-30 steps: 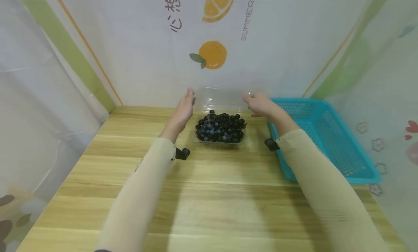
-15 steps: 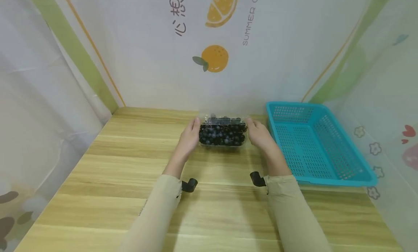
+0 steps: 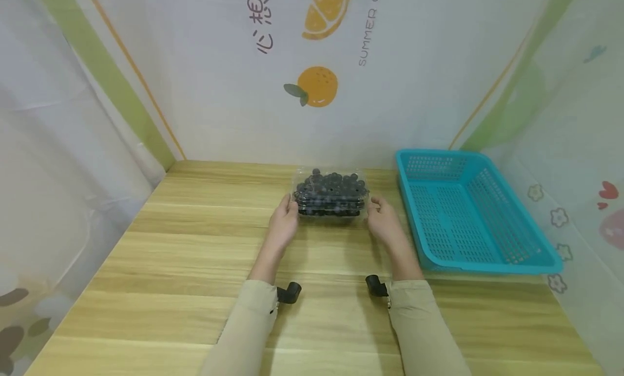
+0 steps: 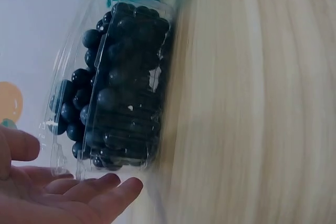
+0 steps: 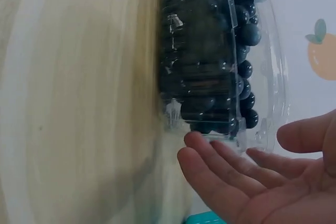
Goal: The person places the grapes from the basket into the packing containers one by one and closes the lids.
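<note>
A clear plastic clamshell box (image 3: 330,209) full of dark round grapes (image 3: 336,182) stands at the back of the table, its lid (image 4: 63,85) folded down over the heap. Whether the lid is latched, I cannot tell. At the box's left end is my left hand (image 3: 284,222), its fingers (image 4: 113,195) extended along the end wall and its thumb apart. My right hand (image 3: 383,221) is at the opposite end, fingers (image 5: 231,169) loosely extended by the wall and thumb raised. Neither hand curls round the box.
A turquoise slotted plastic basket (image 3: 446,219) stands to the right of the box. The wooden tabletop (image 3: 161,273) stretches out in front. Behind it hangs a white curtain (image 3: 214,121) printed with oranges, and curtains close in both sides.
The lid has come down from upright behind the grapes to lie over them. Both hands have moved from the lid's raised corners, down and nearer, to the box's ends.
</note>
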Tool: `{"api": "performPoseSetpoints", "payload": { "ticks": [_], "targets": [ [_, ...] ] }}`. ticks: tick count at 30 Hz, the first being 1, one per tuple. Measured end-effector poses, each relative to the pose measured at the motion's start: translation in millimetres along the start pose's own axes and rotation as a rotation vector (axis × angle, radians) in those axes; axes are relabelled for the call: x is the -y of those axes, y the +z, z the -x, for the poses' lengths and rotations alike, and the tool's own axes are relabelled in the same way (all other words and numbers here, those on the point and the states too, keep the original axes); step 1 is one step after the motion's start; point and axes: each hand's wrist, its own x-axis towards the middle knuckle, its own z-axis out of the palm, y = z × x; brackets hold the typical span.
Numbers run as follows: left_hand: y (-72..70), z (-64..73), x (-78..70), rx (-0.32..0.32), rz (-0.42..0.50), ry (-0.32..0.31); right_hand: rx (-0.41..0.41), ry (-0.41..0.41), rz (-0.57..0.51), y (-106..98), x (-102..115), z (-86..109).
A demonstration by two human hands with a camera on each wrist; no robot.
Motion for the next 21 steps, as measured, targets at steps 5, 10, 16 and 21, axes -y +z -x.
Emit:
{"api": "performPoseSetpoints", "payload": {
  "ticks": [5, 10, 16, 21],
  "targets": [
    [-1.7, -2.1, 3.3, -0.032, -0.03, 0.005, -0.041, -0.002, -0.029, 2.8, -5.7, 0.2],
    [-3.6, -1.9, 6.7, -0.094, -0.045, 0.008, -0.096, 0.029, -0.097, 3.5, -9.7, -0.4],
    [-7.8, -2.6, 10.2, -0.125, 0.031, -0.026, -0.139, 0.065, -0.22, 3.5, -9.7, -2.9],
    [-9.8, -5.8, 11.2, -0.092, 0.111, -0.056, -0.174, 0.094, -0.267, 0.8, -9.1, -7.4]
  ]
}}
